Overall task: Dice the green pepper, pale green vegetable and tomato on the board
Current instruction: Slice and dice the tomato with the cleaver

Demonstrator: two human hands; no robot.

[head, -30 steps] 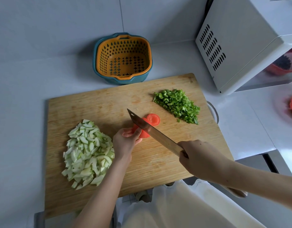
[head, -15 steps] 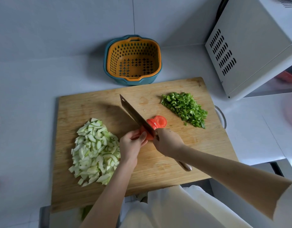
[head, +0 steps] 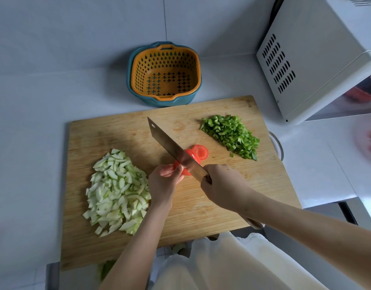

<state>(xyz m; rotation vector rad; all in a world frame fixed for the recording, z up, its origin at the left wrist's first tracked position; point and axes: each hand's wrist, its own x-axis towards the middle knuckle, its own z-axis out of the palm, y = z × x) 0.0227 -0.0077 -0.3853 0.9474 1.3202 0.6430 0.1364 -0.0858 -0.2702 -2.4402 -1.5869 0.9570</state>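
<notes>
1. You have bare board (head: 109, 135) at centre left, between the pale green pile (head: 117, 193) and the knife (head: 170, 143).
2. The blade slants across the middle, barring a straight path to the tomato (head: 200, 152).
3. The green pepper pile (head: 230, 137) fills the board's upper right.
4. Behind the board, a basket (head: 163, 74) and a white appliance (head: 316, 59) crowd the top of the frame.

The board (head: 211, 206) is matt, grained wood. The knife blade (head: 168, 143) over it is smooth metal; the basket (head: 141, 76) behind it, plastic.

Soft, even daylight; wide-angle bending and blur at edges.
</notes>
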